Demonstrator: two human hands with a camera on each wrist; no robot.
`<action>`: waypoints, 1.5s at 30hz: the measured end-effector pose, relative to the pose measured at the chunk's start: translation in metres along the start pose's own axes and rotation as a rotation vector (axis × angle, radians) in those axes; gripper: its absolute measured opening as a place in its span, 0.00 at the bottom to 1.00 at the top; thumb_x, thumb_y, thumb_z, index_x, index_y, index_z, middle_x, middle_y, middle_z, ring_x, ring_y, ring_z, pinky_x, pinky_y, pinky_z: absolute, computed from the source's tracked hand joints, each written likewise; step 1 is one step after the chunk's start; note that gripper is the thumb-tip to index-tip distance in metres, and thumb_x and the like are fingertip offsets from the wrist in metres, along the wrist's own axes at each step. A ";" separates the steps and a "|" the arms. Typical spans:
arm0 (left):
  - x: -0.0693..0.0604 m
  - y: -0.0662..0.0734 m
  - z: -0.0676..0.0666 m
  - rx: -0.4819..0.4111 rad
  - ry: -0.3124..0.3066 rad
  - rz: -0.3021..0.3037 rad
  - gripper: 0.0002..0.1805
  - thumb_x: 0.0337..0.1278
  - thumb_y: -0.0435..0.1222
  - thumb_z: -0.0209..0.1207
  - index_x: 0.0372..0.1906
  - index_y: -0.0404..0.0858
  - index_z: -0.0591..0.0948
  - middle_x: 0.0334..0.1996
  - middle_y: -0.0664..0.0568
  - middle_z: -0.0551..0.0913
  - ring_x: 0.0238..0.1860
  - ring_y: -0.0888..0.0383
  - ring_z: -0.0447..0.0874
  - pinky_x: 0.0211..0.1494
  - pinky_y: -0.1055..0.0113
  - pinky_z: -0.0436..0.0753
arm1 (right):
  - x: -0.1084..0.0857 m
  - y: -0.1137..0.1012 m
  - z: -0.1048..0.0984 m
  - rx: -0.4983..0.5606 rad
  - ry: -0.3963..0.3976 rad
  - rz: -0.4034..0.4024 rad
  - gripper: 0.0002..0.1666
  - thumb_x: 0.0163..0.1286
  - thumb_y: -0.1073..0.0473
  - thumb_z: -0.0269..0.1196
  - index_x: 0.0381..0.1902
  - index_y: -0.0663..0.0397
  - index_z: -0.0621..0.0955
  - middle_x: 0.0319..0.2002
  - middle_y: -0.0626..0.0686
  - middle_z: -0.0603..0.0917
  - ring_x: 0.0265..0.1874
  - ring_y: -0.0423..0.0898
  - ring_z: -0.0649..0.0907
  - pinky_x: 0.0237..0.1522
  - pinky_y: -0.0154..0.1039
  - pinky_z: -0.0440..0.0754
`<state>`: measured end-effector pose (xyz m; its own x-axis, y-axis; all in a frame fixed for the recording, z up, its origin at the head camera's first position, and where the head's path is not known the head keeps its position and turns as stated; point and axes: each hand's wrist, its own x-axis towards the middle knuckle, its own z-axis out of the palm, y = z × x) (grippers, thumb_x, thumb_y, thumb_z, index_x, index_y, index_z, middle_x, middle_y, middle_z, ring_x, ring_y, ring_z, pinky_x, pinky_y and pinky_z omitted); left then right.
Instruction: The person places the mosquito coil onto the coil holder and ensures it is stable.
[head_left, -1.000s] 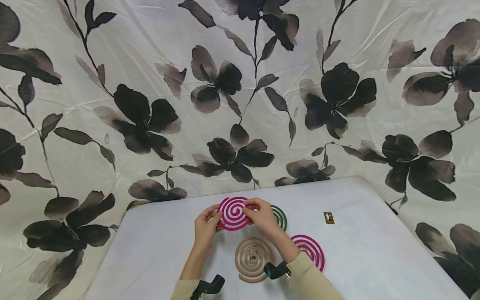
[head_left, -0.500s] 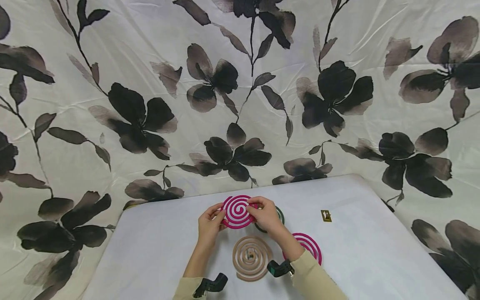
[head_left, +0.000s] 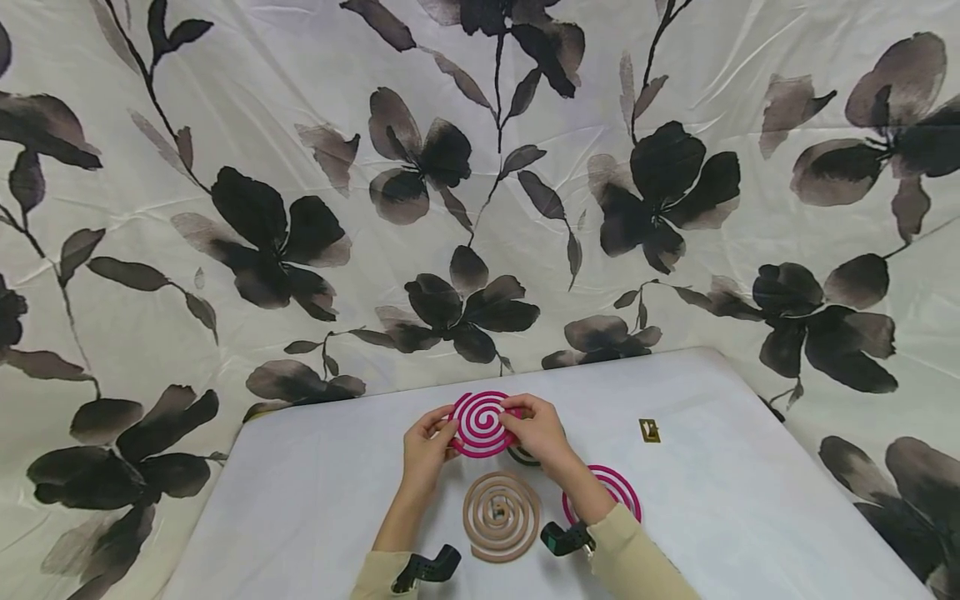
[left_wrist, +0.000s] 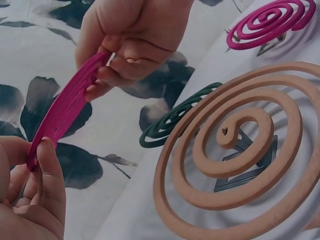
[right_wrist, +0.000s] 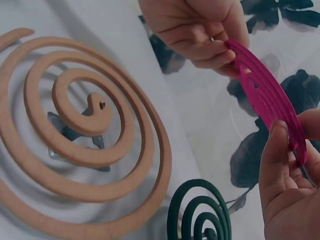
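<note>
A pink mosquito coil (head_left: pixel 483 454) is held up above the table between both hands. My left hand (head_left: pixel 426 446) pinches its left edge between thumb and fingers. On the opposite edge, my right hand (head_left: pixel 540 433) grips it the same way. The left wrist view shows the raised coil (left_wrist: pixel 65 112) nearly edge-on, as does the right wrist view. Below the hands, a tan coil (left_wrist: pixel 295 120) sits on a small metal stand (left_wrist: pixel 237 177). Behind the right hand is a green coil (right_wrist: pixel 175 210), partly hidden in the head view.
A second pink coil (head_left: pixel 637 504) rests under the right forearm, which covers part of it. A small gold-coloured metal stand (head_left: pixel 649 431) lies alone on the right of the white table (head_left: pixel 712 500). Behind the table hangs a floral cloth (head_left: pixel 420 50).
Both hands, with the pink coil between them, have shifted slightly to the right, now covering more of the green coil. The head view has also turned a little. The grip is unchanged.
</note>
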<state>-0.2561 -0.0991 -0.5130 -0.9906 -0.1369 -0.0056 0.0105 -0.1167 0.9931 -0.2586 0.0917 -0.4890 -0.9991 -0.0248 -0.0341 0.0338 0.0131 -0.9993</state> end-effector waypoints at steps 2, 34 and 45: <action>0.000 -0.001 0.001 0.008 -0.003 -0.003 0.15 0.61 0.31 0.62 0.53 0.32 0.81 0.33 0.46 0.81 0.23 0.60 0.81 0.25 0.69 0.82 | 0.000 0.002 -0.002 0.006 -0.003 -0.001 0.12 0.63 0.65 0.66 0.44 0.62 0.82 0.32 0.55 0.81 0.22 0.43 0.79 0.28 0.44 0.84; -0.014 -0.008 0.038 -0.111 -0.088 -0.045 0.18 0.64 0.31 0.60 0.57 0.29 0.77 0.45 0.43 0.81 0.35 0.62 0.79 0.32 0.73 0.80 | -0.018 0.011 -0.003 0.112 0.028 0.035 0.22 0.64 0.64 0.67 0.55 0.61 0.77 0.39 0.59 0.80 0.23 0.43 0.82 0.30 0.44 0.85; -0.011 -0.006 0.042 -0.066 -0.194 0.018 0.16 0.66 0.30 0.57 0.56 0.28 0.77 0.42 0.45 0.80 0.34 0.63 0.80 0.34 0.71 0.82 | -0.022 0.005 -0.021 0.007 -0.056 0.048 0.18 0.66 0.62 0.65 0.53 0.58 0.80 0.47 0.59 0.81 0.24 0.46 0.82 0.28 0.41 0.84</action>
<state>-0.2509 -0.0553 -0.5136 -0.9978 0.0515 0.0406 0.0306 -0.1811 0.9830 -0.2365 0.1133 -0.4930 -0.9934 -0.0799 -0.0827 0.0823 0.0086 -0.9966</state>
